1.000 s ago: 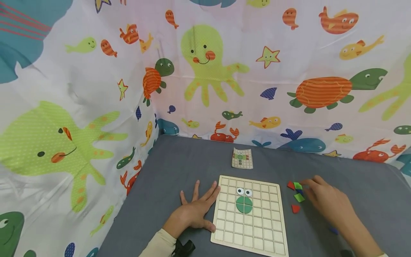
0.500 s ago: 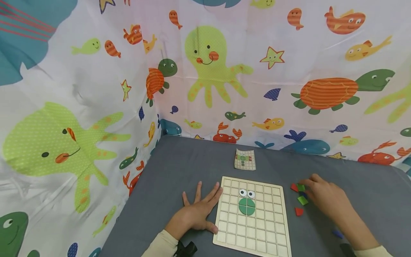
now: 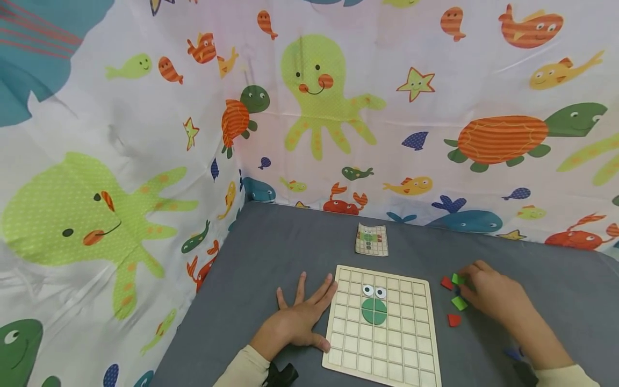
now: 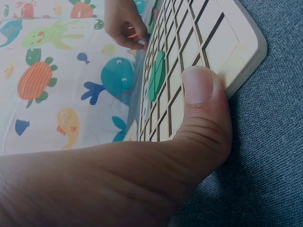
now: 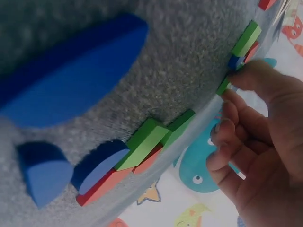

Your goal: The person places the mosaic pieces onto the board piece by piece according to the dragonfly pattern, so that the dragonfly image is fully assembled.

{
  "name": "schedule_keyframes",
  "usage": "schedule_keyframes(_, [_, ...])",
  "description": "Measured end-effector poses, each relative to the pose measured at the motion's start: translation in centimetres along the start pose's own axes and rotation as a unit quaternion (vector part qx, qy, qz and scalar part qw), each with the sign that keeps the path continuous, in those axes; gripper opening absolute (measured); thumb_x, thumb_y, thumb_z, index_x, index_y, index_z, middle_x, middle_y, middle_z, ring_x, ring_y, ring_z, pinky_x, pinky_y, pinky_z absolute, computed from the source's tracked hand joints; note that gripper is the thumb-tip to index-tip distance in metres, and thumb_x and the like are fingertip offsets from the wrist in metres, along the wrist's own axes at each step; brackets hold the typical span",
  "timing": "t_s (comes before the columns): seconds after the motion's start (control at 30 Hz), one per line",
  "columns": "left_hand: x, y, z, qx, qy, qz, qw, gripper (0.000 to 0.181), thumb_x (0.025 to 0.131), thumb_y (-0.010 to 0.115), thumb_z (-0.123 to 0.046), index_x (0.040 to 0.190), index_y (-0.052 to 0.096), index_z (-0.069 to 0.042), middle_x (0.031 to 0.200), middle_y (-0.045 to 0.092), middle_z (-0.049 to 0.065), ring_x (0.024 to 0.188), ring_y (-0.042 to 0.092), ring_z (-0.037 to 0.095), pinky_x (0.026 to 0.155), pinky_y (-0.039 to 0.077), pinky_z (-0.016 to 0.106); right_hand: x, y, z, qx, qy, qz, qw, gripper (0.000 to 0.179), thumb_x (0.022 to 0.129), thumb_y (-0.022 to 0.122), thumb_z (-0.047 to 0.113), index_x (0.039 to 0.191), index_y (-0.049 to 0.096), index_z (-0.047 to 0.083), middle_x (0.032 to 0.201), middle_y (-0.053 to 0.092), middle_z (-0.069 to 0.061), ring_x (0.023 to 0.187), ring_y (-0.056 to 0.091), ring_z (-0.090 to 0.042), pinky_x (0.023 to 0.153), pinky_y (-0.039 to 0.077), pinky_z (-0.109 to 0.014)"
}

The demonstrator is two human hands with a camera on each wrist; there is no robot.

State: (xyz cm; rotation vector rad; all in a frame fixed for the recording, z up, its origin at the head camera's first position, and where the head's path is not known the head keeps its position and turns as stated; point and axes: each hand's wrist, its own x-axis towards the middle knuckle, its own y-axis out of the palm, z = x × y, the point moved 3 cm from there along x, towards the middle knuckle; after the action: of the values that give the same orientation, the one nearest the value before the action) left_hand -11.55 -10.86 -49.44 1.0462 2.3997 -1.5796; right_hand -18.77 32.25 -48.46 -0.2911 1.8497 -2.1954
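In the head view my left hand (image 3: 297,325) lies with spread fingers at the left edge of a wooden grid board (image 3: 406,322); its thumb (image 4: 201,92) presses the board's rim in the left wrist view. Green quarter-circle pieces (image 3: 374,311) form a disc on the board, below two eye pieces (image 3: 374,291). To the right of the board, my right hand (image 3: 498,295) has its thumb and index finger pinching a small green tile (image 5: 223,85). Beside it lie a red tile (image 3: 447,283), another green tile (image 3: 459,303) and a blue piece (image 5: 234,62), mostly hidden in the head view.
A small pattern card (image 3: 372,239) lies behind the board. Another red tile (image 3: 454,320) is right of the board. Blue curved pieces (image 5: 75,71) and several red and green tiles (image 5: 147,142) lie near the right wrist. A sea-animal curtain (image 3: 309,107) surrounds the grey table (image 3: 290,242).
The head view has shifted slightly, moving everything rightward in it. My left hand stays against the board. My right fingers stay by the green tile, with the blue piece beside them now more covered.
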Motion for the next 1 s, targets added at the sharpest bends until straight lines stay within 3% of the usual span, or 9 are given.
schedule_keyframes(0.17, [-0.1, 0.2, -0.1, 0.006, -0.010, 0.002, 0.9999, 0.127, 0.079, 0.084, -0.058, 0.171, -0.002, -0.040, 0.177, -0.013, -0.015, 0.158, -0.024, 0.044, 0.106, -0.007, 0.092, 0.4, 0.2, -1.1, 0.019, 0.013, 0.038, 0.9990, 0.037, 0.088, 0.085, 0.027, 0.108, 0.073, -0.001, 0.102, 0.064, -0.010, 0.081, 0.064, -0.022, 0.062, 0.056, -0.050])
schedule_keyframes(0.33, [0.0, 0.0, -0.3, 0.016, -0.011, -0.003, 0.9998, 0.128, 0.077, 0.084, -0.059, 0.172, 0.000, -0.039, 0.177, -0.013, -0.015, 0.159, -0.023, 0.044, 0.106, -0.005, 0.092, 0.5, -0.4, -0.3, 0.029, 0.009, 0.018, 0.9994, 0.039, 0.090, 0.082, 0.032, 0.110, 0.071, 0.001, 0.106, 0.066, -0.013, 0.087, 0.067, -0.026, 0.065, 0.057, -0.052])
schedule_keyframes(0.57, [0.1, 0.0, -0.2, 0.016, -0.012, -0.002, 0.9998, 0.128, 0.078, 0.084, -0.058, 0.171, 0.000, -0.039, 0.177, -0.013, -0.015, 0.159, -0.022, 0.045, 0.106, -0.005, 0.092, 0.4, -1.7, 5.9, 0.061, -0.029, -0.025, 0.9974, 0.028, 0.092, 0.080, 0.030, 0.110, 0.071, 0.010, 0.101, 0.061, -0.001, 0.072, 0.049, -0.008, 0.053, 0.041, -0.029])
schedule_keyframes(0.8, [-0.1, -0.1, -0.3, 0.009, -0.006, -0.004, 0.9999, 0.127, 0.079, 0.084, -0.058, 0.172, 0.000, -0.039, 0.177, -0.013, -0.014, 0.159, -0.023, 0.044, 0.106, -0.007, 0.092, 0.8, -2.0, 11.0, 0.084, -0.068, -0.020, 0.9939, 0.025, 0.093, 0.078, 0.028, 0.112, 0.070, 0.014, 0.103, 0.060, 0.003, 0.070, 0.048, -0.002, 0.053, 0.041, -0.026])
schedule_keyframes(1.0, [-0.2, -0.2, -0.3, 0.010, -0.003, -0.009, 0.9999, 0.127, 0.078, 0.085, -0.056, 0.172, 0.001, -0.037, 0.178, -0.011, -0.012, 0.158, -0.023, 0.045, 0.106, -0.007, 0.092, 1.4, -1.0, 14.0, 0.101, -0.103, -0.021, 0.9893, 0.023, 0.093, 0.080, 0.028, 0.110, 0.070, 0.016, 0.100, 0.058, 0.003, 0.060, 0.042, 0.001, 0.048, 0.038, -0.023])
